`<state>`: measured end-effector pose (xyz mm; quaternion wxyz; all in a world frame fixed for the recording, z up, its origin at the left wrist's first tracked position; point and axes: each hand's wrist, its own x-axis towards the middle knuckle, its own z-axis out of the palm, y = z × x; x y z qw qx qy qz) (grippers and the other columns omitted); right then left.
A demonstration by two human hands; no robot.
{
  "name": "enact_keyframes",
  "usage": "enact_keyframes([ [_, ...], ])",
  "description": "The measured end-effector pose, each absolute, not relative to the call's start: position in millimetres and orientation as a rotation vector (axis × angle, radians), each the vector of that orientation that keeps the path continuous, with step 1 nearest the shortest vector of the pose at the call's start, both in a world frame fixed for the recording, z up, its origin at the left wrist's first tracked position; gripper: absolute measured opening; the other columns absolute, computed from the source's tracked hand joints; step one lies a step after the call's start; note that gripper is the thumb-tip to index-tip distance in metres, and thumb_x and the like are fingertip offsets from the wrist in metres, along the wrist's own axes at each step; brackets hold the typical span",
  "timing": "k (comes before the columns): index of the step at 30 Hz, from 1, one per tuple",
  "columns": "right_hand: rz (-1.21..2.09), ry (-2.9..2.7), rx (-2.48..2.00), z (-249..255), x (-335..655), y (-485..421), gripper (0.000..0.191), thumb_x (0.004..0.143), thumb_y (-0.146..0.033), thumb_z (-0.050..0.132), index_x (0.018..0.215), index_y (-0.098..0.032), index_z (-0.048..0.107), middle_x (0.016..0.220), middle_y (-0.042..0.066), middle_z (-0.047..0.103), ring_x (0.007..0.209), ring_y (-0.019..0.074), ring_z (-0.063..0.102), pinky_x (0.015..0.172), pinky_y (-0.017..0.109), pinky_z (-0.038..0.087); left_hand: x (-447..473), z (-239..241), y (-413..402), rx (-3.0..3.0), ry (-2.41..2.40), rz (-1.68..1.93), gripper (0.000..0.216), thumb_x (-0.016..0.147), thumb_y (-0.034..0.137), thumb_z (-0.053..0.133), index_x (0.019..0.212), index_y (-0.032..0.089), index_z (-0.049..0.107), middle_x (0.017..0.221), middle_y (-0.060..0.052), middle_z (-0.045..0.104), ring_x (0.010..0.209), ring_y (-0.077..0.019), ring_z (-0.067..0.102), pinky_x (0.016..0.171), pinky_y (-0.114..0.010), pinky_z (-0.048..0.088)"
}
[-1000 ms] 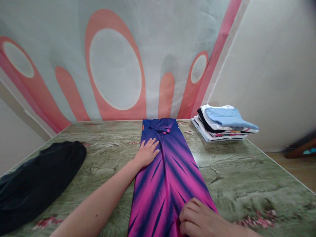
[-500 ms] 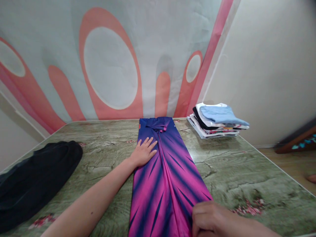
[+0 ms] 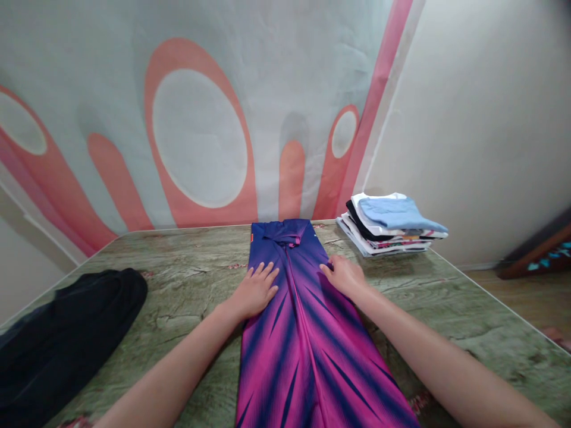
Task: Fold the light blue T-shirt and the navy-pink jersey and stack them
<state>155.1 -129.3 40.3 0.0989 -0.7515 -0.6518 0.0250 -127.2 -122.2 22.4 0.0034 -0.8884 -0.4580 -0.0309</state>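
A navy-and-pink patterned shirt [image 3: 285, 333] lies in a long folded strip down the middle of the table, its far end at the table's back edge. Two folded sides meet along a line near its centre. My left hand [image 3: 256, 288] rests flat on the left half, fingers spread and palm down. At the right edge of the shirt, roughly level with the left hand, my right hand [image 3: 345, 274] has thumb and fingers closed on the cloth. The near end of the shirt runs out of view at the bottom.
On the wood-patterned table [image 3: 187, 261], a stack of folded clothes [image 3: 392, 229] with a light blue piece on top stands at the back right. A black garment [image 3: 75, 339] lies loosely heaped at the left. A wall with a painted backing [image 3: 276, 89] rises behind the table.
My right hand has moved from the near right part of the shirt to its far right edge. The shirt's near right side now spreads wider. My left hand stays on the cloth.
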Motion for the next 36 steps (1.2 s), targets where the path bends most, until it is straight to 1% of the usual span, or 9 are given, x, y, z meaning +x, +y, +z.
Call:
enact_keyframes([
  [5,0.091,-1.847,-2.35,42,156,-105,0.046,0.092,-0.054,0.041,0.1,-0.016,0.067,0.101,0.015,0.068,0.094,0.0283,0.066,0.078,0.037,0.047,-96,11,-116,-2.682,-1.541,-0.244,0.054,0.097,0.041,0.031,0.143,0.014,0.039,0.15,-0.014,0.035,0.141,-0.0278,0.026,0.112,-0.048,0.023],
  [11,-0.031,-1.83,-2.303,38,135,-82,0.036,0.092,-0.041,0.047,0.108,-0.013,0.064,0.112,0.02,0.063,0.102,0.0284,0.062,0.082,0.036,0.046,-94,-2,-115,-2.683,-1.464,-0.346,0.057,0.097,0.047,0.028,0.145,0.018,0.036,0.153,-0.011,0.03,0.142,-0.0283,0.023,0.113,-0.053,0.02],
  [15,-0.069,-1.819,-2.261,28,130,-85,0.031,0.097,-0.032,0.039,0.109,-0.016,0.062,0.116,0.017,0.061,0.107,0.0255,0.059,0.083,0.034,0.045,-99,0,-117,-2.693,-1.467,-0.337,0.057,0.097,0.048,0.028,0.146,0.019,0.034,0.154,-0.01,0.03,0.142,-0.0274,0.023,0.113,-0.052,0.019],
  [22,-0.04,-1.765,-2.281,26,142,-82,0.03,0.099,-0.03,0.035,0.108,-0.016,0.06,0.106,0.014,0.064,0.094,0.0225,0.063,0.077,0.031,0.044,-98,2,-118,-2.7,-1.47,-0.33,0.059,0.097,0.049,0.027,0.146,0.018,0.033,0.154,-0.01,0.028,0.142,-0.0279,0.024,0.113,-0.053,0.018],
  [25,-0.029,-1.768,-2.267,32,141,-83,0.026,0.097,-0.03,0.041,0.111,-0.016,0.058,0.109,0.014,0.062,0.101,0.023,0.06,0.08,0.031,0.043,-98,1,-118,-2.705,-1.466,-0.33,0.059,0.097,0.049,0.028,0.147,0.019,0.032,0.154,-0.01,0.029,0.142,-0.028,0.024,0.114,-0.053,0.018],
  [29,-0.013,-2.015,-1.93,47,139,-116,0.021,0.095,-0.028,0.046,0.107,-0.017,0.06,0.11,0.012,0.061,0.108,0.0217,0.053,0.091,0.031,0.038,-98,3,-121,-2.698,-1.476,-0.399,0.058,0.096,0.048,0.032,0.149,0.025,0.026,0.156,-0.008,0.025,0.142,-0.0279,0.023,0.113,-0.053,0.018],
  [32,0.254,-2.341,-1.463,61,137,-178,0.026,0.097,-0.027,0.04,0.089,-0.018,0.063,0.091,0.006,0.063,0.092,0.0172,0.056,0.086,0.029,0.04,-100,8,-122,-2.743,-1.457,-0.446,0.058,0.096,0.044,0.035,0.15,0.028,0.02,0.157,-0.005,0.022,0.143,-0.0264,0.022,0.113,-0.054,0.02],
  [34,0.48,-2.483,-1.205,66,136,-230,0.024,0.097,-0.031,0.042,0.089,-0.019,0.061,0.087,0.004,0.061,0.085,0.0152,0.056,0.079,0.027,0.042,-101,11,-122,-2.814,-1.436,-0.411,0.053,0.097,0.041,0.035,0.147,0.029,0.028,0.154,-0.005,0.029,0.142,-0.0259,0.024,0.113,-0.056,0.019],
  [36,0.545,-2.551,-1.099,63,135,-277,0.026,0.091,-0.044,0.053,0.098,-0.02,0.059,0.095,0.005,0.062,0.088,0.0174,0.055,0.081,0.03,0.043,-101,14,-121,-2.867,-1.432,-0.372,0.046,0.097,0.039,0.036,0.141,0.028,0.039,0.151,-0.005,0.036,0.141,-0.0264,0.027,0.112,-0.058,0.017],
])
